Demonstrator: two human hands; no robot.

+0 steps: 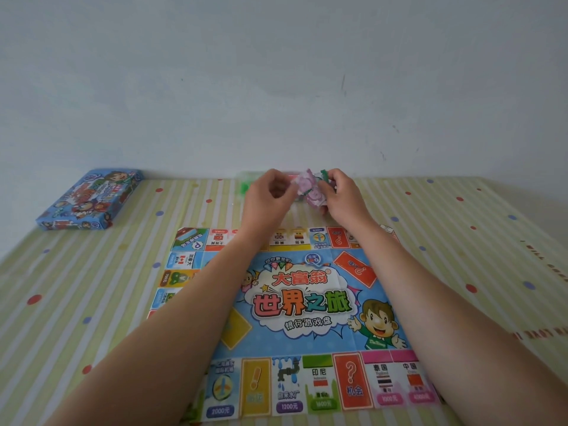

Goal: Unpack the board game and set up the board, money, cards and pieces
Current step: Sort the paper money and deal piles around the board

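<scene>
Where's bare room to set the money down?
Bare tablecloth right of the board, out to the table edge; also left of the board, nearer than the box. Crowded at far middle: left hand and right hand on the money bundle, green bag behind them.

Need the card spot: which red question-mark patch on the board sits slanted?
The inner patch, toward the middle of the board; the near-edge patch and far-edge patch lie square.

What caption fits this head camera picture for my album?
Left hand and right hand hold play money beyond the unfolded board, box aside.
</scene>
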